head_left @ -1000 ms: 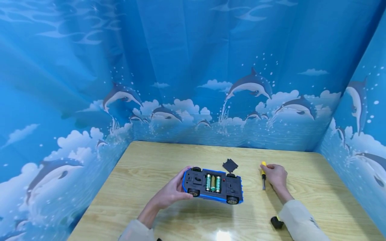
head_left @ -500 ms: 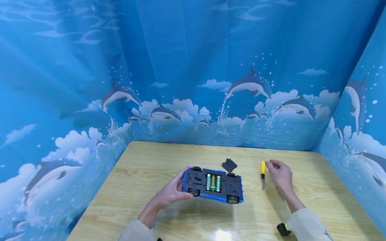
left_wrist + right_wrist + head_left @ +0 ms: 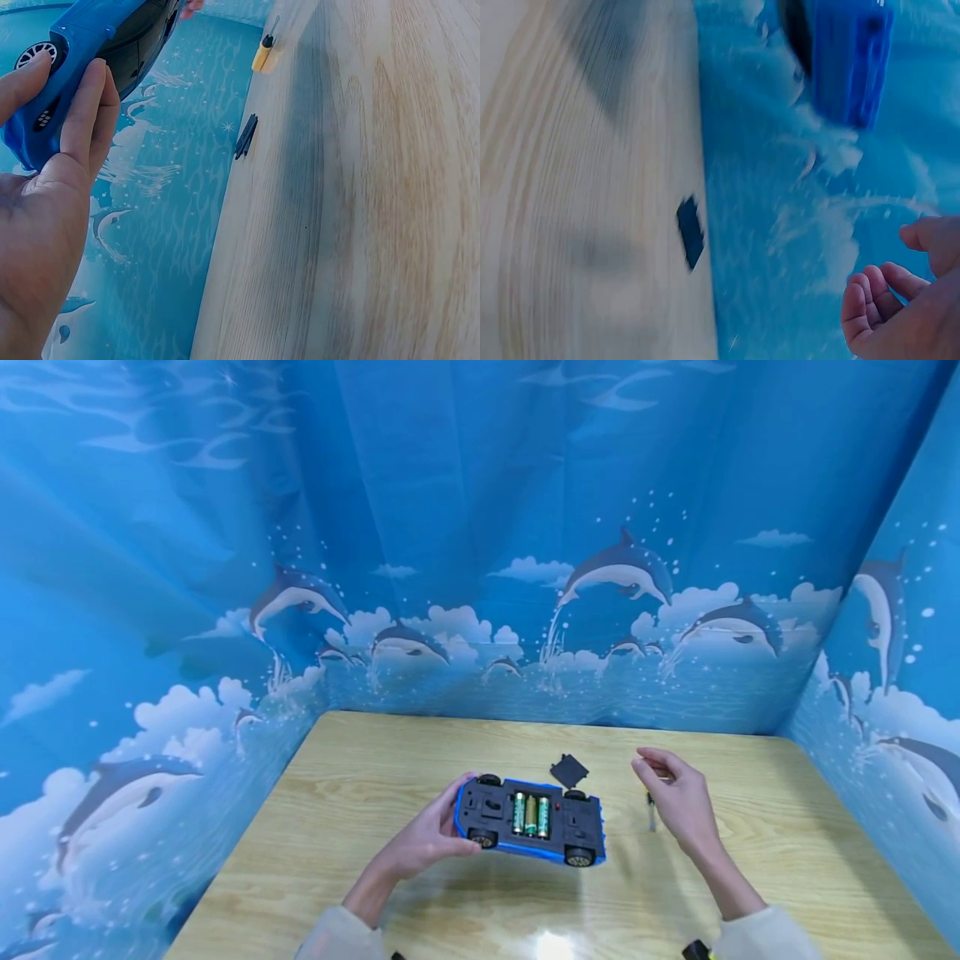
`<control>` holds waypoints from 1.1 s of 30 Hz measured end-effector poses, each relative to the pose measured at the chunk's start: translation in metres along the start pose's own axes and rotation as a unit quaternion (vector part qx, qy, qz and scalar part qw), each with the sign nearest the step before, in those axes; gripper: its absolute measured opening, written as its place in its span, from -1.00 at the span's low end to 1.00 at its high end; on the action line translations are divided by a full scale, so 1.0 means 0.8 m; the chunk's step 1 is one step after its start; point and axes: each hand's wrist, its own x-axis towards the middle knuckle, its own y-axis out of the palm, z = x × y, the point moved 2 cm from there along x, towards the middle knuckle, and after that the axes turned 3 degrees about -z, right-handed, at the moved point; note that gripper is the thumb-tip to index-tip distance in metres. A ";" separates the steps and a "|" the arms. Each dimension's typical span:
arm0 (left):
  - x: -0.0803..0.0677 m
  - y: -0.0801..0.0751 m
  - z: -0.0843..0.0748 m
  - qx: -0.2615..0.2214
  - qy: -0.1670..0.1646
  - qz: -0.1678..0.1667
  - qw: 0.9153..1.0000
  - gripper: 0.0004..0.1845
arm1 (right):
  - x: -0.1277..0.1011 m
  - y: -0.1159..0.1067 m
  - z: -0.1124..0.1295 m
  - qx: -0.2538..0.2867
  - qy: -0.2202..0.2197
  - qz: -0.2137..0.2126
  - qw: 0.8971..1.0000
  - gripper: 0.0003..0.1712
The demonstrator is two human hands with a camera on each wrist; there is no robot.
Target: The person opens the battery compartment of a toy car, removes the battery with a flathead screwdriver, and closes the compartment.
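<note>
Left hand (image 3: 427, 839) grips my blue toy car (image 3: 528, 821) by one end, underside up, batteries (image 3: 529, 815) exposed. Right hand (image 3: 675, 802) hangs loose and holds nothing, between the car and the screwdriver (image 3: 263, 51) just behind it. Black cover (image 3: 570, 770) lies beyond the car, toward that hand. Judgement: keep the car level and steady so the cells stay seated.
</note>
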 end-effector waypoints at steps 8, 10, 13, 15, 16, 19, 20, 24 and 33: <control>0.000 0.001 0.001 -0.001 0.000 0.000 1.000 0.14 | -0.032 0.030 0.049 0.033 -0.086 0.039 0.995 -0.65; 0.001 0.002 0.001 -0.003 -0.002 -0.001 1.000 0.14 | -0.039 0.037 0.058 0.036 -0.105 0.047 0.993 -0.69; 0.001 0.003 0.001 -0.002 -0.004 -0.002 1.000 0.15 | -0.047 0.047 0.068 0.034 -0.128 0.060 0.989 -0.72; 0.001 0.003 0.001 -0.001 -0.002 -0.001 1.000 0.14 | -0.051 0.053 0.072 0.029 -0.138 0.064 0.988 -0.73; 0.001 0.003 0.001 0.001 -0.001 -0.001 1.000 0.14 | -0.052 0.056 0.074 0.024 -0.145 0.065 0.987 -0.74; 0.001 0.003 0.002 0.004 0.003 0.002 1.000 0.15 | -0.054 0.063 0.078 0.007 -0.163 0.069 0.984 -0.73; 0.001 0.003 0.003 0.004 0.006 0.004 1.000 0.15 | -0.055 0.064 0.079 0.002 -0.167 0.071 0.983 -0.73; 0.002 0.003 0.005 -0.006 0.012 0.014 1.000 0.14 | -0.058 0.071 0.085 -0.018 -0.185 0.087 0.979 -0.71; 0.004 0.006 0.010 -0.016 0.010 0.018 1.000 0.14 | -0.068 0.088 0.092 -0.049 -0.231 0.105 0.966 -0.71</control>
